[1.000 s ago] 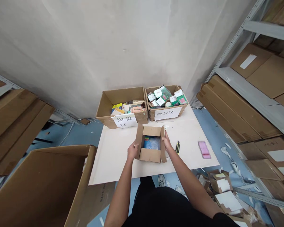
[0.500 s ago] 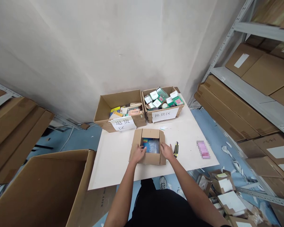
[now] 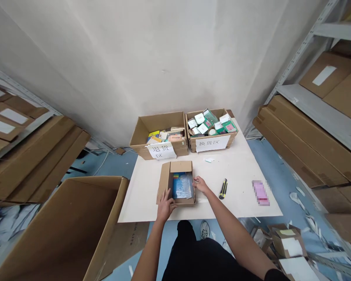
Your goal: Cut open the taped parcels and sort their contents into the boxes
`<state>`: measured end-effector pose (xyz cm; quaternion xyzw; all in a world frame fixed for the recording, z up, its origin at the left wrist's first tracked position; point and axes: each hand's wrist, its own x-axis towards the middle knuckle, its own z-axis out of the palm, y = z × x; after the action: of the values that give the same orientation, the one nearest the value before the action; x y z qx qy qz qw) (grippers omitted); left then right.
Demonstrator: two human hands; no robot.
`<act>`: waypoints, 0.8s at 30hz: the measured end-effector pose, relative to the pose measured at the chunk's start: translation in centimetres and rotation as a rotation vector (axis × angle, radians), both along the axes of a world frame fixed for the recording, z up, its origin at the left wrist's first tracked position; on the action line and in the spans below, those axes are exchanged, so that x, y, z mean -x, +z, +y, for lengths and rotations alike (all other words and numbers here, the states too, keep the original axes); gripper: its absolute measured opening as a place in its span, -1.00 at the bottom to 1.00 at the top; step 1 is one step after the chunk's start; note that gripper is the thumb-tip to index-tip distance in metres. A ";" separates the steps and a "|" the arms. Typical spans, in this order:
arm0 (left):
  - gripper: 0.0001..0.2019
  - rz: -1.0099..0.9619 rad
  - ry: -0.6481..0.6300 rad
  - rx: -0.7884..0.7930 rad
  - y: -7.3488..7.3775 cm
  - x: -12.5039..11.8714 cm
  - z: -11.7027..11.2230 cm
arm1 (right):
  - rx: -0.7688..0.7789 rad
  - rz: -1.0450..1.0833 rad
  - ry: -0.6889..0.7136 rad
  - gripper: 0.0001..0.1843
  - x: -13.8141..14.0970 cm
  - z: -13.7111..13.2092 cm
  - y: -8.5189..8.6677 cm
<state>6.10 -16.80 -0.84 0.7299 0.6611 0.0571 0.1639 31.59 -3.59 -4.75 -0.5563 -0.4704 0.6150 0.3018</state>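
Note:
A small cardboard box [image 3: 181,166] stands on the white table in front of me, its top open. Its far flap and left flap show, and inside lies a blue item in clear plastic wrapping [image 3: 182,186]. My left hand [image 3: 165,205] holds the near left corner, fingers against the left flap and thumb along the front. At the right wall, my right hand [image 3: 201,184] has its fingers closed on the edge. To the right of that hand lies a yellow and black utility knife [image 3: 223,189].
Two labelled cartons stand at the table's back: one with mixed packets [image 3: 138,146], one with green and white boxes [image 3: 190,145]. A pixelated pink item [image 3: 261,192] lies at right. A large open carton [image 3: 76,203] adjoins the left edge. Shelves [image 3: 295,97] flank the table.
The front and right flaps have been folded outward, so more of the blue item shows. My left hand has shifted down to the near corner. The whole view has turned slightly left.

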 end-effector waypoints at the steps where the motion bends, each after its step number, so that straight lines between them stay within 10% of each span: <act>1: -0.91 0.017 0.026 -0.016 -0.2 0.6 -0.5 | 0.015 0.018 0.016 -0.73 1.0 0.0 -0.1; 13: -0.89 0.008 0.089 -0.028 -1.9 9.1 1.5 | -0.428 -0.340 0.075 -0.72 10.6 2.9 -0.6; 24: -0.92 -0.017 0.081 0.029 0.1 15.9 3.9 | -0.364 -0.602 0.205 -0.65 17.1 4.4 2.7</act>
<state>-9.81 -12.92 -0.74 0.6996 0.6895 0.0603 0.1775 14.47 0.83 -2.06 -0.5996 -0.6931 0.3571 0.1805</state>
